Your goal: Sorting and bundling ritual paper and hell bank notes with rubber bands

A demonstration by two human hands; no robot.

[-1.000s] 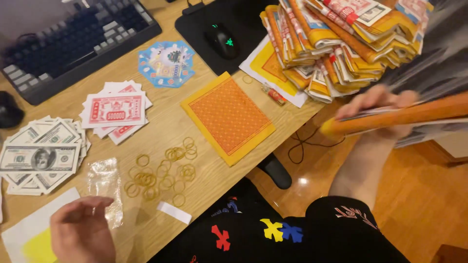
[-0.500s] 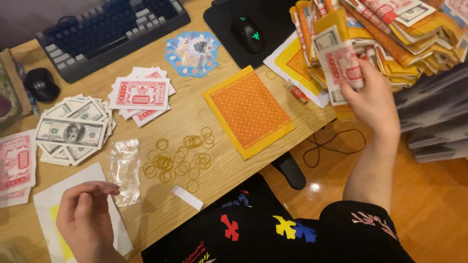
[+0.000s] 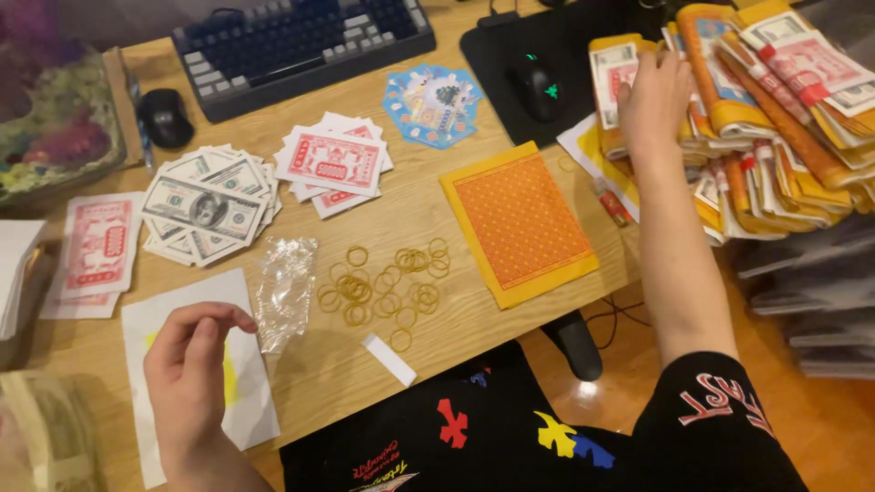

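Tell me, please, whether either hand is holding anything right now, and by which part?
The right hand rests on top of the pile of paper bundles, fingers on its upper left edge. Whether the left hand, fingertips pinched above the white sheet, holds anything cannot be told.

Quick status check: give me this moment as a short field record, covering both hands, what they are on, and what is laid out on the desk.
left hand: over a white sheet at the desk's near edge, fingertips pinched; what they hold cannot be told
right hand: resting on the pile of paper bundles at the desk's right end
desk centre: loose rubber bands, clear plastic bag, orange paper stack
desk left: fanned banknotes, red printed notes
desk back: keyboard, mouse
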